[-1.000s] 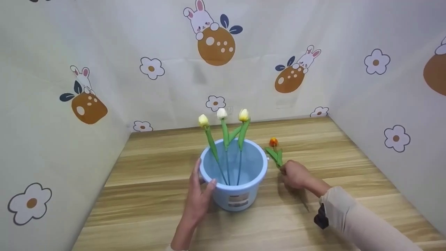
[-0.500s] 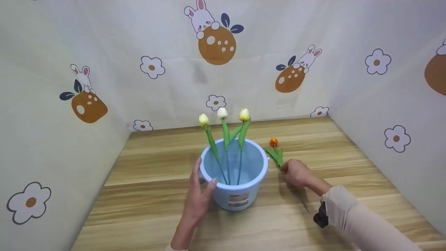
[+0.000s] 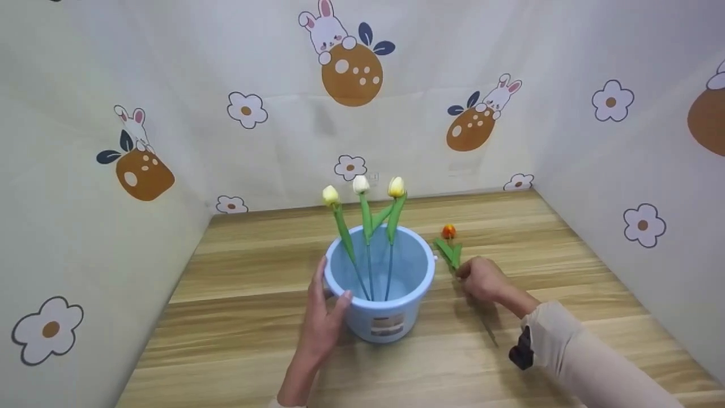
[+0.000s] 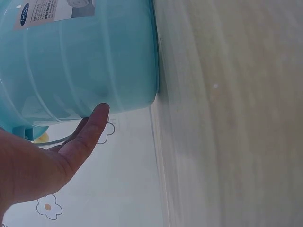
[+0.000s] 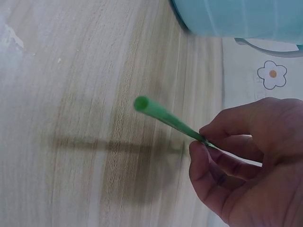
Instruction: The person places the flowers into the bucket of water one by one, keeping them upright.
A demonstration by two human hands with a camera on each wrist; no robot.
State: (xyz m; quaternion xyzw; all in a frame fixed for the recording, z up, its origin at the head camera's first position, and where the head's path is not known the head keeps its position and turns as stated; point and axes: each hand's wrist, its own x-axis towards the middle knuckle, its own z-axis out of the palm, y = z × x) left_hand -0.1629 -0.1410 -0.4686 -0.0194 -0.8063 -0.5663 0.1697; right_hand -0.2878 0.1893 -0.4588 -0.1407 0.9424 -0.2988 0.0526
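A light blue bucket (image 3: 380, 304) stands upright on the table. Three artificial tulips lean in it: a pale yellow tulip (image 3: 330, 195), a white tulip (image 3: 361, 185) and a yellow-and-white tulip (image 3: 396, 187). My left hand (image 3: 322, 327) rests against the bucket's left side, its fingers fairly straight along the outer wall and the thumb near the front rim. To the right of the bucket, my right hand (image 3: 482, 280) pinches the green stem of an orange tulip (image 3: 448, 231) between thumb and fingers. In the right wrist view the stem's cut end (image 5: 141, 103) is held above the table.
The wood-grain table (image 3: 243, 272) meets a patterned cloth wall (image 3: 272, 153) behind, with more such cloth at both sides. The bucket's thin handle (image 5: 270, 48) hangs at its side. A black object (image 3: 522, 348) sits at my right wrist.
The orange tulip's bloom has shifted slightly right and the lower end of its stem slightly left. My right hand has risen a little in the picture. My left hand and the bucket stay put.
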